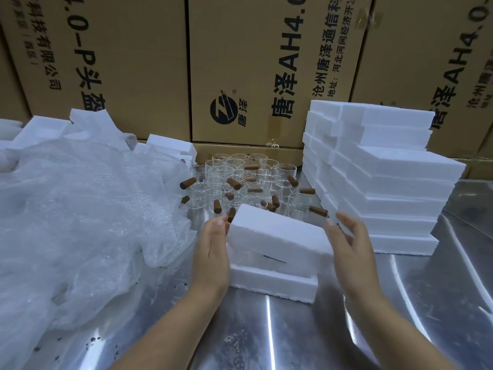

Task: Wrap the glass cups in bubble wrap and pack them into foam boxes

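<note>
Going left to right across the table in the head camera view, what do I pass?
Bubble wrap → left hand → foam box → right hand → stack of foam boxes.

I am seeing tall brown cartons (133, 62) standing side by side along the back, carrying black printed characters and a round logo. The shiny metal surface (266, 329) is reflecting light streaks.
</note>
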